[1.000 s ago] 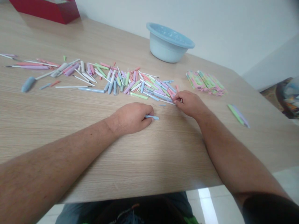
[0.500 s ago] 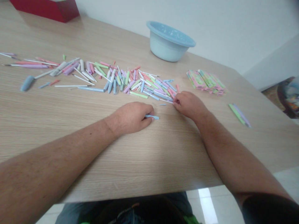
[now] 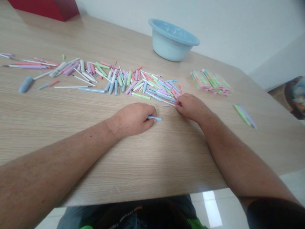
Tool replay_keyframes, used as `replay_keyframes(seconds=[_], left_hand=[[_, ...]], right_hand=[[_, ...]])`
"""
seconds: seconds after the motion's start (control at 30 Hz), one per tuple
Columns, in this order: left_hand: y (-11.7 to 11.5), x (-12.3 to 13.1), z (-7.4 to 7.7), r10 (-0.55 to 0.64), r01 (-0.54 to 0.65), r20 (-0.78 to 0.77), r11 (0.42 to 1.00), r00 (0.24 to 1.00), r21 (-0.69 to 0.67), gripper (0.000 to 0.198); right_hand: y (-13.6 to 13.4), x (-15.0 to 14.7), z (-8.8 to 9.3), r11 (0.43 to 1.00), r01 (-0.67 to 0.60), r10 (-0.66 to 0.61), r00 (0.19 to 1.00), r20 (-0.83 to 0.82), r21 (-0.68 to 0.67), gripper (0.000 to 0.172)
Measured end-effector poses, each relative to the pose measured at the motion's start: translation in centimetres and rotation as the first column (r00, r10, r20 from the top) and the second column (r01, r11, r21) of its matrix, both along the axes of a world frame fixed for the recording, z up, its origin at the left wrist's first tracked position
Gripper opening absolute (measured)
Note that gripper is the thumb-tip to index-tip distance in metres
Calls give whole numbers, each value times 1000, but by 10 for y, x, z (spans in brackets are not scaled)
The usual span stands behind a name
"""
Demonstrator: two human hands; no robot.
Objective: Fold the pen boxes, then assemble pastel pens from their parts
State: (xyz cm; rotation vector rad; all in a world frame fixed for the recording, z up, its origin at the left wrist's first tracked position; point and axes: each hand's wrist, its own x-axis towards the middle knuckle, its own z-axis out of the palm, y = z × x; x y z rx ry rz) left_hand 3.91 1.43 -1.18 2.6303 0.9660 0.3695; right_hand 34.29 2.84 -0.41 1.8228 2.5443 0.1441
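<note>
My left hand [image 3: 135, 120] is closed, with a slim light-blue pen part [image 3: 156, 118] pinched between thumb and fingers, its tip pointing right. My right hand [image 3: 192, 106] rests at the right end of a long pile of pen parts [image 3: 138, 82], its thumb and fingertips pressed together. A thin white stick like a pen refill [image 3: 168, 102] runs up to those fingertips; whether they grip it is hidden. Pink, blue, green, purple and white barrels, caps and refills make up the pile. A small blue piece [image 3: 165, 105] lies just left of my right fingertips.
Behind the pile stands a light-blue basin [image 3: 170, 46]. Stacked green-and-pink packets [image 3: 212, 83] lie to its right, and a green and a purple pen [image 3: 245, 116] sit farther right. A red box [image 3: 47, 9] is at the back left. The table's front edge is near me.
Both hands hold almost the same place and grip. The view has shifted very slightly; nothing else has visibly moved.
</note>
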Motion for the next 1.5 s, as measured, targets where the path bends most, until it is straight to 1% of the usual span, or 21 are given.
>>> replay_keyframes(seconds=[0.2,0.37,0.57,0.67,0.83,1.03,1.17,1.27,1.33,1.4,1.5], left_hand=[[0,1,0,5,-5,-6,1000,1000,-7,26],[1,0,-1,-4,4,2,1000,1000,2,24],[3,-1,-1,-6,5,11,1000,1000,27,24],[6,-2,-3,-18,17,16,999,1000,45,23],[12,-4,-7,-32,31,11,995,999,94,18],[15,-6,-11,-48,46,14,994,999,98,17],[16,-6,-13,-48,45,33,993,998,105,17],[16,-6,-12,-40,37,30,995,999,98,17],[16,-7,-11,-40,38,26,995,999,94,17],[15,-7,-10,-40,37,28,995,999,94,19],[14,-6,-7,-28,25,30,996,999,84,22]], right_hand=[[0,-3,-1,1000,30,-30,999,30,1,23],[-3,-4,4,998,63,-61,994,85,-16,28],[-9,-9,9,999,29,-32,997,64,35,30],[-11,-13,12,999,45,-46,999,26,29,27],[-14,-16,18,988,148,-151,986,-77,-44,20],[-12,-8,12,992,120,-124,967,-223,-30,16],[-9,-3,10,991,130,-132,931,-341,-29,16],[-7,-2,10,981,174,-193,865,-463,-83,13],[-6,-3,9,970,201,-245,778,-579,-140,11],[-5,-6,9,948,220,-317,632,-707,-228,10],[-6,-12,10,901,196,-433,336,-837,-387,6]])
